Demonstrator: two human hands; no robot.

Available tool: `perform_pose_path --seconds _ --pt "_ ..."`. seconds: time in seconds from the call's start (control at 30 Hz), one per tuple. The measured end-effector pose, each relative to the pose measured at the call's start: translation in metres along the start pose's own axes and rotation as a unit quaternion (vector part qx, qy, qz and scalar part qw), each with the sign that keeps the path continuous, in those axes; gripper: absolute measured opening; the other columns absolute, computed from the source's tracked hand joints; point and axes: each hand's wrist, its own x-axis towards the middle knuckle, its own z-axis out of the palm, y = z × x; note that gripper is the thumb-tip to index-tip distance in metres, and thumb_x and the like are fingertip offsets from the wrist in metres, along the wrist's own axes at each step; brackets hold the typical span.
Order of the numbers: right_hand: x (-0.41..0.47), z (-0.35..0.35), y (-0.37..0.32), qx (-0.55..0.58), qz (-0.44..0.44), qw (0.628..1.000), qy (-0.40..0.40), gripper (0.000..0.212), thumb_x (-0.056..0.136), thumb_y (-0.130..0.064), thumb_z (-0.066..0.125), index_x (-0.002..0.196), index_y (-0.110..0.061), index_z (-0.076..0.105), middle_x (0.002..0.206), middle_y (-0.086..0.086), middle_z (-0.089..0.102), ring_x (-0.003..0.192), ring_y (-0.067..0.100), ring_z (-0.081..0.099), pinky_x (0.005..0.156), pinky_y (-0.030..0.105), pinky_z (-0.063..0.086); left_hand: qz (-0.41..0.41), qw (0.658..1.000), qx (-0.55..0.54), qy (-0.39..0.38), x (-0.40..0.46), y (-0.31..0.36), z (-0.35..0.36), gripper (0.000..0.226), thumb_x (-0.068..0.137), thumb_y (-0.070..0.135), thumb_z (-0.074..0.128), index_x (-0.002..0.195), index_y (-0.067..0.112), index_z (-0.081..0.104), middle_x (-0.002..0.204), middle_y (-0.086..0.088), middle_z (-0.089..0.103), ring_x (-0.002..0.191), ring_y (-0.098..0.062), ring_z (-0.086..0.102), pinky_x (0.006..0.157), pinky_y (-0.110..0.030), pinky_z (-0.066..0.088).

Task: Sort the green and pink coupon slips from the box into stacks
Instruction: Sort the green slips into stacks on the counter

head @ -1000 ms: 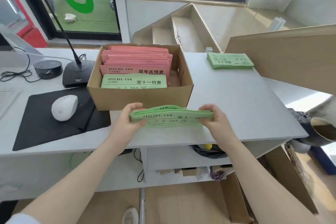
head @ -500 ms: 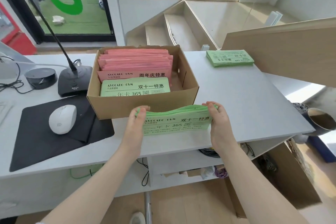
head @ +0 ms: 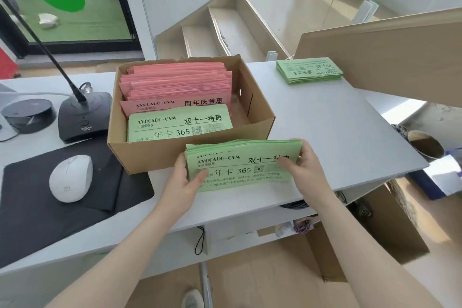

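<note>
Both my hands, left [head: 183,180] and right [head: 303,166], pinch the ends of the green coupon bundle [head: 240,165] in front of the box [head: 190,155]; I'd tap its edges square on the worktop [head: 325,132] before stacking.

I count two hands, left hand [head: 185,182] and right hand [head: 303,170], one cardboard box [head: 257,107] at twelve o'clock, three green bundles, one pink batch [head: 177,82], one mouse [head: 70,177] at nine.
</note>
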Motion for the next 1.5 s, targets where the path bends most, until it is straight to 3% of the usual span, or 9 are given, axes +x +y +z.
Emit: perform_pose_path --seconds 0.2,0.37,0.5,0.7,0.83,0.97,1.17,1.33,1.5 --pt "-0.005 -0.009 -0.001 -0.003 -0.022 0.999 0.049 0.032 0.086 0.006 0.055 0.097 -0.023 0.047 0.091 -0.003 0.059 0.086 0.011 0.058 0.077 0.024 0.051 0.053 0.997 0.041 -0.036 0.002 0.002 0.007 0.032 0.092 0.002 0.048 0.105 0.029 0.038 0.107 0.023 0.053 0.099 0.009 0.054 0.080 -0.002 0.038" --pt "-0.010 -0.023 -0.004 -0.084 0.018 0.994 0.073 0.050 0.082 0.000 0.063 0.103 -0.040 0.043 0.098 -0.004 0.058 0.095 0.018 0.061 0.082 0.034 0.052 0.094 0.987 0.116 -0.056 0.010 -0.002 0.011 0.029 0.094 0.006 0.045 0.113 0.026 0.036 0.108 0.018 0.055 0.103 -0.009 0.055 0.085 -0.021 0.041" --pt "-0.011 -0.046 -0.019 -0.240 0.030 0.967 0.077 0.042 0.080 -0.012 0.069 0.112 -0.032 0.050 0.104 -0.003 0.057 0.101 0.017 0.056 0.078 0.025 0.040 0.193 0.965 0.157 -0.081 0.015 0.018 0.015 0.033 0.094 0.011 0.044 0.108 0.041 0.042 0.102 0.028 0.056 0.091 0.010 0.054 0.076 -0.008 0.042" --pt "-0.012 -0.064 -0.048 -0.387 -0.089 0.914 0.082 0.059 0.074 -0.025 0.075 0.127 -0.024 0.049 0.138 -0.004 0.040 0.133 0.016 0.027 0.113 0.043 0.019 0.298 0.927 0.203 -0.099 0.035 0.065 0.055 0.035 0.086 0.018 0.040 0.120 0.025 0.049 0.105 0.010 0.061 0.090 -0.014 0.058 0.074 -0.031 0.046" --pt "0.003 -0.078 -0.067 -0.348 -0.158 0.924 -0.014 0.042 0.084 -0.017 0.066 0.123 -0.021 0.052 0.114 -0.015 0.054 0.110 0.002 0.048 0.097 0.016 0.036 0.333 0.901 0.250 -0.120 0.049 0.091 0.099 0.041 0.086 0.021 0.037 0.125 0.017 0.049 0.113 0.001 0.062 0.095 -0.025 0.059 0.075 -0.036 0.047" --pt "0.034 -0.115 -0.065 -0.313 -0.143 0.939 -0.024 0.012 0.088 -0.016 0.061 0.099 -0.020 0.057 0.092 -0.005 0.067 0.084 0.012 0.063 0.071 0.028 0.049 0.304 0.923 0.219 -0.090 0.074 0.116 0.140 0.025 0.085 0.019 0.048 0.110 0.023 0.054 0.090 0.004 0.065 0.071 -0.014 0.055 0.067 -0.031 0.049" --pt "0.085 -0.168 -0.062 0.022 -0.067 0.997 0.012 0.023 0.091 -0.002 0.052 0.107 -0.017 0.059 0.100 -0.007 0.071 0.092 0.011 0.068 0.072 0.026 0.056 0.021 0.979 -0.157 -0.132 0.121 0.130 0.195 0.015 0.087 0.005 0.060 0.096 0.016 0.055 0.090 -0.004 0.073 0.084 -0.016 0.067 0.080 -0.026 0.052" --pt "0.144 -0.193 -0.038 0.244 0.029 0.960 0.131 0.017 0.094 -0.003 0.048 0.104 -0.013 0.057 0.101 0.002 0.068 0.086 0.017 0.068 0.069 0.034 0.058 -0.011 0.983 0.021 -0.184 0.147 0.099 0.235 0.025 0.083 0.021 0.067 0.104 0.029 0.058 0.099 0.010 0.071 0.091 -0.010 0.067 0.081 -0.033 0.053" --pt "0.184 -0.205 0.017 0.356 0.210 0.896 0.160 0.026 0.094 -0.004 0.048 0.120 -0.008 0.051 0.104 0.008 0.065 0.083 0.020 0.064 0.062 0.038 0.051 -0.108 0.992 -0.011 -0.064 0.176 0.074 0.255 0.027 0.072 0.021 0.074 0.096 0.025 0.061 0.092 -0.003 0.072 0.088 -0.024 0.069 0.085 -0.048 0.051"
